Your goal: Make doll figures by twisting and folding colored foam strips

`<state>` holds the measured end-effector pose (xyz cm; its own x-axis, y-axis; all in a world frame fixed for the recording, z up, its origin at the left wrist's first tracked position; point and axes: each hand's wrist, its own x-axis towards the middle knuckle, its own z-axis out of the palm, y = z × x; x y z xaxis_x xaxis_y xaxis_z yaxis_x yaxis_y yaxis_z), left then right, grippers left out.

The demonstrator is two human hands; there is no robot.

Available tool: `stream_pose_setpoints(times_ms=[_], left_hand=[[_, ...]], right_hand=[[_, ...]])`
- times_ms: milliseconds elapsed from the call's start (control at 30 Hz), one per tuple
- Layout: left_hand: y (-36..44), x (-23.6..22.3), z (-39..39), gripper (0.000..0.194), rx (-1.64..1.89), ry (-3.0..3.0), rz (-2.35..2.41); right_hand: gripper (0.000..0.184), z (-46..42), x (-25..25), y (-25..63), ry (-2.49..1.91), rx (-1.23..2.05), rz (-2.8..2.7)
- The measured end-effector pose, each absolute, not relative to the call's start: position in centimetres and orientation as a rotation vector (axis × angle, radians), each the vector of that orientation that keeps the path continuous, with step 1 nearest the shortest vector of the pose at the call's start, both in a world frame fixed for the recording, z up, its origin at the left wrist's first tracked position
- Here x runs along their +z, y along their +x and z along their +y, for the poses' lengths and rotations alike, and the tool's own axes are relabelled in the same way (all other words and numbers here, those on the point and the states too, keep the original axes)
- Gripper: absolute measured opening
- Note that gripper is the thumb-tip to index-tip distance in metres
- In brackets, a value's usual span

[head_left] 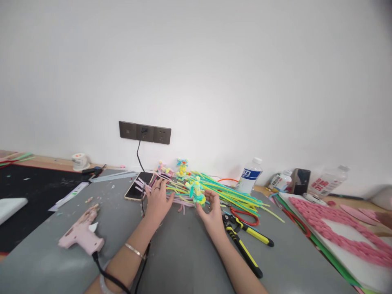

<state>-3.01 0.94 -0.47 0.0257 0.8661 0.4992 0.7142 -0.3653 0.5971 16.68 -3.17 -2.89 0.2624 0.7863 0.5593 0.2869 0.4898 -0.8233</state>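
Noting, centre frame: my right hand (pixel 214 212) clamped on figure (pixel 197 192); left hand (pixel 158 201), thumb apart from fingers, near stems (pixel 235 194). Overtight grip could crush figure.

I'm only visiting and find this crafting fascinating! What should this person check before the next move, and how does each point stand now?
1. Small yellow-and-turquoise figure in the right hand: ok.
2. Left hand within reach of the fuzzy stems: ok.
3. Stems neatly lined up: not ok, they fan out loosely.
4. Glue gun cool: cannot tell.
5. Pliers closed: not ok, handles spread.
6. Blue-labelled bottle upright and capped: ok.
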Motion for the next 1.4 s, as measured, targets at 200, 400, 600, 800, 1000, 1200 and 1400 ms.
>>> stream_pose_setpoints(times_ms=[200,400,600,800,1000,1200,1400], left_hand=[[-3.2,-0.9,1.1,0.041,1.029,2.264,1.843],[-3.1,-1.2,1.2,0.051,0.893,2.351,1.889],[-3.1,-1.2,1.3,0.052,0.825,2.451,1.832],[-1.8,-1.9,1.1,0.044,0.764,2.542,1.76],[-1.1,-1.5,0.5,0.038,0.76,2.607,1.693],[-1.0,-0.7,0.7,0.036,0.802,2.603,1.753],[-0.2,-1.3,2.4,0.048,0.741,2.603,1.783]], right_hand=[[0.044,-3.2,-2.9,16.8,-1.041,0.45,-1.294],[0.042,-3.2,-2.9,16.8,-1.04,0.451,-1.3],[0.041,-3.4,-2.8,16.9,-1.043,0.442,-1.302],[0.041,-3.4,-2.9,16.8,-1.031,0.43,-1.306],[0.042,-3.3,-3.0,16.8,-1.033,0.421,-1.318],[0.041,-3.4,-2.8,17.1,-1.052,0.397,-1.33],[0.041,-3.1,-2.7,16.9,-1.052,0.424,-1.337]])
